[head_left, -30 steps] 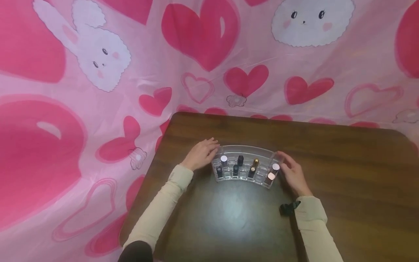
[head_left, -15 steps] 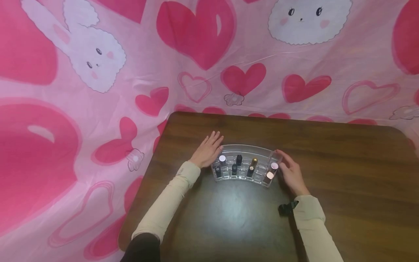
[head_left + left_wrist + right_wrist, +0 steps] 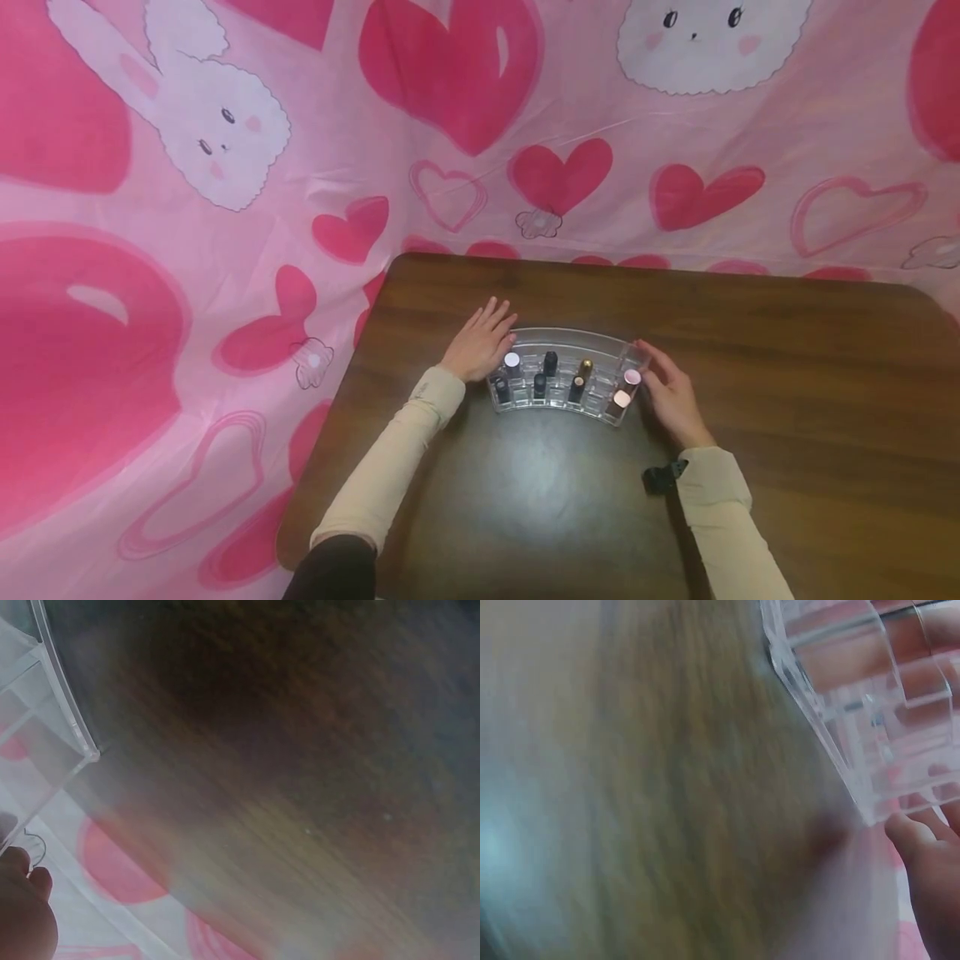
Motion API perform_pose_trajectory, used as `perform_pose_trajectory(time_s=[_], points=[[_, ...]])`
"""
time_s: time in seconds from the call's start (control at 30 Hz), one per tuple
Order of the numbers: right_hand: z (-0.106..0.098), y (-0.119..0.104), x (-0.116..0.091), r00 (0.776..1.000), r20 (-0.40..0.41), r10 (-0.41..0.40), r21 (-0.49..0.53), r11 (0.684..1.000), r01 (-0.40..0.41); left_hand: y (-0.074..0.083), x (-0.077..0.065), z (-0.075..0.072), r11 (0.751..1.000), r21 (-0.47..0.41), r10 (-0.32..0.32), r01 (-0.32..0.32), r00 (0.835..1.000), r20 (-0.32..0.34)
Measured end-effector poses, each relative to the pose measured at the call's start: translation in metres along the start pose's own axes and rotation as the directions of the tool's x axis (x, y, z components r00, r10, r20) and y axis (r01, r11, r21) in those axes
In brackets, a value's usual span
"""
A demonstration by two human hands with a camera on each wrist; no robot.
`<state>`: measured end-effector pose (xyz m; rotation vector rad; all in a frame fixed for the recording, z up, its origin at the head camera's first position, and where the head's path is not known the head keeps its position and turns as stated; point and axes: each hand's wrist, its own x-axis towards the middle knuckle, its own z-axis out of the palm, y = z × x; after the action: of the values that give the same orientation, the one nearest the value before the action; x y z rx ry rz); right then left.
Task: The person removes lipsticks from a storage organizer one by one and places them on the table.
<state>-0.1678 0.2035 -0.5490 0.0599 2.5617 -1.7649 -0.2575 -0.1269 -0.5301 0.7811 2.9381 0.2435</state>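
A curved clear acrylic lipstick organizer (image 3: 566, 335) sits on the table in the head view. Its tiers hold several lipsticks and small bottles: a white-topped one (image 3: 512, 361), black ones (image 3: 551, 363), a gold one (image 3: 586, 367) and a pink-topped one (image 3: 622, 400). My left hand (image 3: 478, 346) rests at the organizer's left end, fingers straight and spread. At the right end, my right hand (image 3: 672, 400) grips the wall between thumb and fingers. Fingers show through the clear plastic (image 3: 847, 656) in the right wrist view. The left wrist view catches only part of my left hand (image 3: 26, 911).
The dark brown wooden table (image 3: 795, 367) reaches back to a pink cloth (image 3: 450, 108) printed with hearts and rabbits. A small black device (image 3: 660, 478) is at my right wrist.
My left hand has shifted a little to the right and away from me along the organizer's left end, its fingers now spread out straight. My right hand keeps its grip; the organizer stays put.
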Motion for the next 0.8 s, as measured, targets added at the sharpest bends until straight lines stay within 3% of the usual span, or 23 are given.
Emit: perform_pose_trajectory(time_s=[0.17,0.33,0.53,0.63,0.8], points=[[-0.007,0.0,-0.002,0.997,0.02,-0.072,-0.08,0.994,0.074,0.001,-0.001,0.0,1.0,-0.016,-0.003,0.003,1.0,-0.017],[-0.012,-0.003,-0.006,0.992,-0.014,-0.127,-0.129,0.984,0.124,0.002,-0.001,0.0,1.0,-0.027,-0.004,0.004,1.0,-0.023],[-0.022,-0.017,-0.022,0.989,-0.092,-0.113,-0.174,0.98,0.096,0.002,0.0,0.001,1.0,-0.023,-0.006,0.005,0.999,-0.043],[-0.025,-0.023,-0.03,0.99,-0.061,-0.129,-0.174,0.978,0.116,0.002,0.0,0.0,0.999,-0.032,-0.002,0.001,0.999,-0.047],[-0.022,-0.026,-0.035,0.966,-0.004,-0.258,-0.17,0.952,0.254,0.001,0.0,0.001,0.998,-0.062,-0.004,0.001,0.999,-0.042]])
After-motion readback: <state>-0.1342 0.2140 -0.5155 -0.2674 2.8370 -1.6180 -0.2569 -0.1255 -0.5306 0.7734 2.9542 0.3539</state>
